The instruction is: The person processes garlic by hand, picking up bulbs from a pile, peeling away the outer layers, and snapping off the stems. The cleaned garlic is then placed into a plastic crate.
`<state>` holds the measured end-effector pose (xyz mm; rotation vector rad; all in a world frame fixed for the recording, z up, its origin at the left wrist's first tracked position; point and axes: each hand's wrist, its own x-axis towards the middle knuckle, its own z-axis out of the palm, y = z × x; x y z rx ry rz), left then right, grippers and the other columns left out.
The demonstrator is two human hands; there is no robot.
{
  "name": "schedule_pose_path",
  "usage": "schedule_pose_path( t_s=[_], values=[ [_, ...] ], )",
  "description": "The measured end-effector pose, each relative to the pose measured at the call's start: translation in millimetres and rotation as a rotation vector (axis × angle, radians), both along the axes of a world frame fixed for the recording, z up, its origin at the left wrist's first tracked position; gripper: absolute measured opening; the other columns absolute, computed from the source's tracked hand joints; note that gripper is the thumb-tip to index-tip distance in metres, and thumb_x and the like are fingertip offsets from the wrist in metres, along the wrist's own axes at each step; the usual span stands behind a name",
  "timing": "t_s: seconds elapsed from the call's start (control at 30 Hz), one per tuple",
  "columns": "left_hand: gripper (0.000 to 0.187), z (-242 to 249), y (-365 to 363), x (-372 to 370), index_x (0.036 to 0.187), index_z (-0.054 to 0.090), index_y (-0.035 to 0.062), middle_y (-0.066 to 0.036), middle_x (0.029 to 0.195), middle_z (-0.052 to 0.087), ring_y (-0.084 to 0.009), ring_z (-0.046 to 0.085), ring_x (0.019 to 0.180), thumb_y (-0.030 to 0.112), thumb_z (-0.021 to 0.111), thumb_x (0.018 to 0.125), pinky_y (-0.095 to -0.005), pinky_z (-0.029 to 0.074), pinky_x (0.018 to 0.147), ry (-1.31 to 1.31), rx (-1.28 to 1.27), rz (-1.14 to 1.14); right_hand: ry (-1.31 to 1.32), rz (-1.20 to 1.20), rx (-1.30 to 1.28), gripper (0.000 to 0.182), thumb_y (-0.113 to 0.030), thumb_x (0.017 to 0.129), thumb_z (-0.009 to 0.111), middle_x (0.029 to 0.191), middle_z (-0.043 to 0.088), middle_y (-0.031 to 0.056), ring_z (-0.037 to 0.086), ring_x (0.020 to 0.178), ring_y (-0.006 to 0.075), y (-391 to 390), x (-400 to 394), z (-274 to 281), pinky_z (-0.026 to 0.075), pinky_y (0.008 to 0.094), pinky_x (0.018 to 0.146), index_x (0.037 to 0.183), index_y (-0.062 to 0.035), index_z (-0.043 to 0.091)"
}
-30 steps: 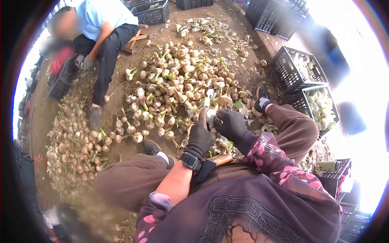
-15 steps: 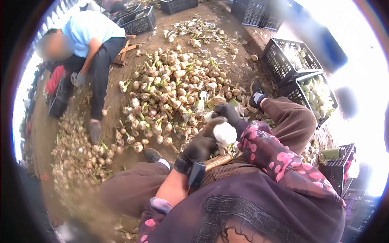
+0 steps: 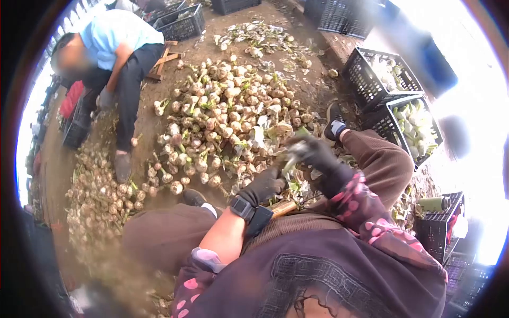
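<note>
My left hand [image 3: 263,186], in a dark glove with a watch at the wrist, is closed in front of my lap; what its curled fingers hold, if anything, is hidden. Just right of it, my gloved right hand [image 3: 317,155] is smeared by motion. It grips a garlic bulb [image 3: 296,151], whitish with a green stem end, also blurred. A wooden piece [image 3: 282,209] lies across by my lap, below both hands. Beyond them spreads a large heap of unpeeled garlic bulbs [image 3: 228,114].
Black crates of pale trimmed garlic [image 3: 419,124] stand at right, and another crate [image 3: 437,233] sits nearer with a green cylinder [image 3: 433,203]. At left, a co-worker in a light blue shirt [image 3: 119,37] bends over more garlic [image 3: 101,196]. Peelings [image 3: 254,38] litter the ground.
The round white bulb between my hands no longer shows there. My right hand has moved slightly right, with a whitish, green-ended piece in it. My left hand has turned, showing the watch.
</note>
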<state>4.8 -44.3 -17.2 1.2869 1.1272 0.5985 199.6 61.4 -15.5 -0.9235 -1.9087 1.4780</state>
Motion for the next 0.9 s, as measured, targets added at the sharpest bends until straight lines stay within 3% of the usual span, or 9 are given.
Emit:
schedule_pose_path(
  t_s=[0.07,0.1,0.17,0.33,0.4,0.5,0.6,0.73,0.9],
  values=[
    [0.065,3,-2,0,0.140,0.032,0.0071,-0.014,0.104,0.056,-0.0163,0.058,0.071,0.003,0.050,0.078,-0.0285,0.049,0.062,0.116,0.299,-0.138,0.154,-0.478,-0.362,0.015,-0.014,0.086,0.059,0.081,0.061,0.0066,0.055,0.062,0.0123,25,43,37,0.046,0.0253,0.053,0.097,-0.0042,0.059],
    [0.064,-13,-5,-1,0.139,0.034,0.0056,-0.016,0.109,0.055,-0.0175,0.060,0.075,0.005,0.051,0.077,-0.0300,0.050,0.065,0.119,0.118,-0.199,0.587,-0.591,-0.501,0.016,-0.019,0.089,0.056,0.074,0.058,0.0064,0.054,0.059,0.0135,30,64,54,0.048,0.0287,0.052,0.091,-0.0033,0.059],
    [0.063,-16,-2,2,0.138,0.036,0.0049,-0.022,0.125,0.051,-0.0240,0.060,0.098,0.009,0.055,0.078,-0.0350,0.048,0.082,0.116,-0.033,-0.310,0.934,-0.639,-0.283,0.013,-0.013,0.089,0.052,0.072,0.054,0.0029,0.050,0.057,0.0099,76,101,16,0.043,0.0248,0.050,0.078,-0.0070,0.051],
    [0.063,-20,2,6,0.139,0.035,0.0060,-0.022,0.131,0.047,-0.0314,0.053,0.112,0.012,0.056,0.079,-0.0378,0.045,0.092,0.138,0.210,-0.344,0.697,-0.736,-0.450,0.012,-0.014,0.089,0.052,0.076,0.056,0.0043,0.052,0.060,0.0109,90,102,10,0.045,0.0256,0.053,0.081,-0.0055,0.054],
    [0.064,1,6,1,0.138,0.036,0.0060,-0.021,0.132,0.047,-0.0313,0.053,0.112,0.014,0.057,0.078,-0.0367,0.045,0.092,0.115,0.014,-0.426,0.270,-0.467,-0.399,0.012,-0.013,0.088,0.052,0.078,0.059,0.0056,0.055,0.066,0.0141,75,54,-15,0.047,0.0274,0.059,0.091,-0.0030,0.060],
    [0.050,-15,5,-8,0.126,0.051,0.0035,-0.019,0.118,0.058,-0.0283,0.058,0.103,0.019,0.059,0.080,-0.0361,0.046,0.088,0.017,0.029,-0.353,-0.343,-0.113,0.104,0.031,-0.014,0.085,0.062,0.096,0.065,0.0110,0.062,0.083,0.0163,48,-52,-73,0.049,0.0275,0.072,0.113,-0.0009,0.060],
    [0.042,-15,7,-27,0.118,0.056,0.0020,-0.018,0.111,0.062,-0.0284,0.059,0.101,0.023,0.059,0.082,-0.0368,0.045,0.088,-0.003,-0.021,-0.309,-0.458,0.107,0.311,0.048,-0.022,0.075,0.071,0.116,0.056,0.0187,0.057,0.103,0.0342,31,-136,-93,0.045,0.0411,0.088,0.118,-0.0075,0.055],
    [0.039,-21,-4,-46,0.119,0.054,0.0014,-0.018,0.108,0.061,-0.0290,0.059,0.100,0.023,0.056,0.086,-0.0371,0.044,0.088,-0.112,0.065,-0.194,-0.849,0.177,0.493,0.033,-0.021,0.072,0.069,0.103,0.059,0.0155,0.055,0.098,0.0355,27,-211,-121,0.044,0.0451,0.082,0.101,-0.0096,0.059],
    [0.037,-40,-12,-60,0.119,0.053,0.0024,-0.016,0.109,0.061,-0.0261,0.058,0.101,0.023,0.056,0.088,-0.0355,0.043,0.089,-0.220,-0.020,-0.151,-0.564,0.077,0.657,0.002,-0.009,0.070,0.058,0.071,0.058,0.0133,0.056,0.072,0.0350,57,-220,-175,0.044,0.0459,0.067,0.072,-0.0093,0.060]
  ],
)
